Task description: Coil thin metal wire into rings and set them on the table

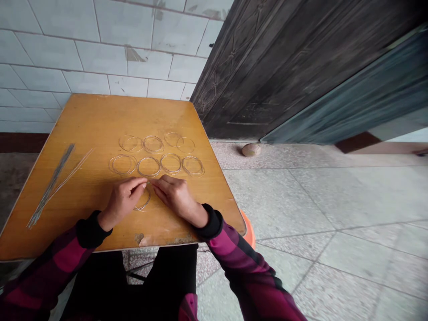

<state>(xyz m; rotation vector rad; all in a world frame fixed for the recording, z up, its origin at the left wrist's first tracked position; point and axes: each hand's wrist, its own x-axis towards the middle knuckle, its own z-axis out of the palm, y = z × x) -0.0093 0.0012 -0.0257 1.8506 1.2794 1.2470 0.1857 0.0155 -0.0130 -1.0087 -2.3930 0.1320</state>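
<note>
Both hands pinch a thin wire ring [146, 204], whose lower part hangs just below my fingers over the table [100, 113]. My left hand [124, 196] grips it from the left with thumb and forefinger. From the right, my right hand [174, 194] pinches close by, the fingertips of both hands almost meeting. The top of the ring is hidden behind my fingers. Beyond my hands lie several wire rings in two rows: a nearer row with a wire ring [149, 174] and a farther row with another wire ring [153, 143].
At the table's left lies a bundle of straight grey wires [50, 189], with a few lighter wires [72, 173] beside it. A tiled wall [127, 26] stands behind. On the floor to the right are a stone-like lump [251, 150] and an orange object [248, 229] against the table edge.
</note>
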